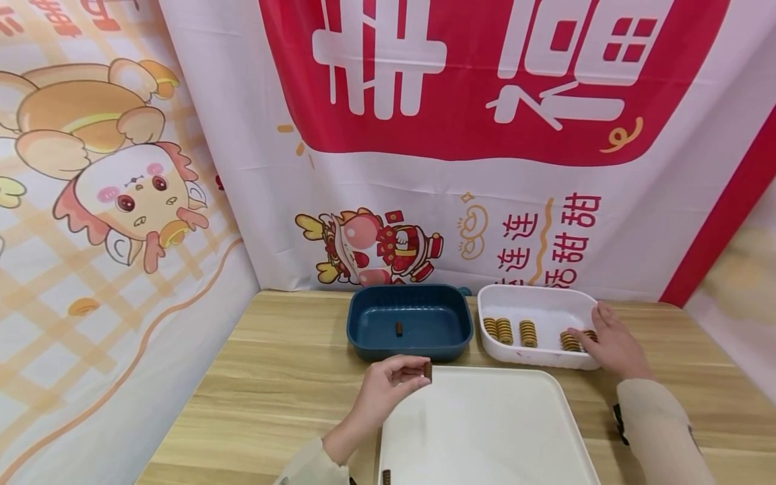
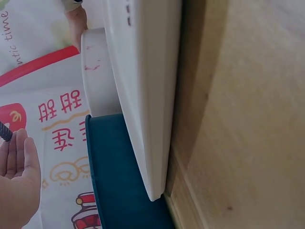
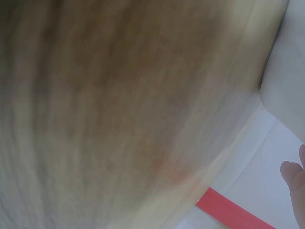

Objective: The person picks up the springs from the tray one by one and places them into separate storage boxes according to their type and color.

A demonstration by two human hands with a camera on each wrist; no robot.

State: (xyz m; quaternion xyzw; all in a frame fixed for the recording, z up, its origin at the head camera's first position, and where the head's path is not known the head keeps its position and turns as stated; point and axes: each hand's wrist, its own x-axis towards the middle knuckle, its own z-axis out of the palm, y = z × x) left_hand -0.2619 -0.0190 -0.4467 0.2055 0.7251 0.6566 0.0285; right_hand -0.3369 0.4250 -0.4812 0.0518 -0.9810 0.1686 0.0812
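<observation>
Between thumb and fingertips, my left hand (image 1: 384, 391) pinches a small dark brown ridged piece (image 1: 428, 372) above the far left part of the cream tray (image 1: 485, 424). The left wrist view shows this hand from the palm side, with the ridged piece (image 2: 5, 132) at its fingertips. My right hand (image 1: 618, 343) holds the right end of the white basin (image 1: 545, 358), thumb over the inside and fingers at the rim. Rows of ridged tan-brown pieces (image 1: 528, 334) lie in that basin. Another short brown piece (image 1: 399, 329) lies inside the dark blue basin (image 1: 364, 347).
Both basins stand side by side at the back of the wooden table (image 1: 273, 377), against a printed cloth (image 1: 473, 168). The tray lies in front of them, with a brown ridged piece (image 1: 386, 477) at its near left edge. A second printed cloth (image 1: 109, 269) hangs at left.
</observation>
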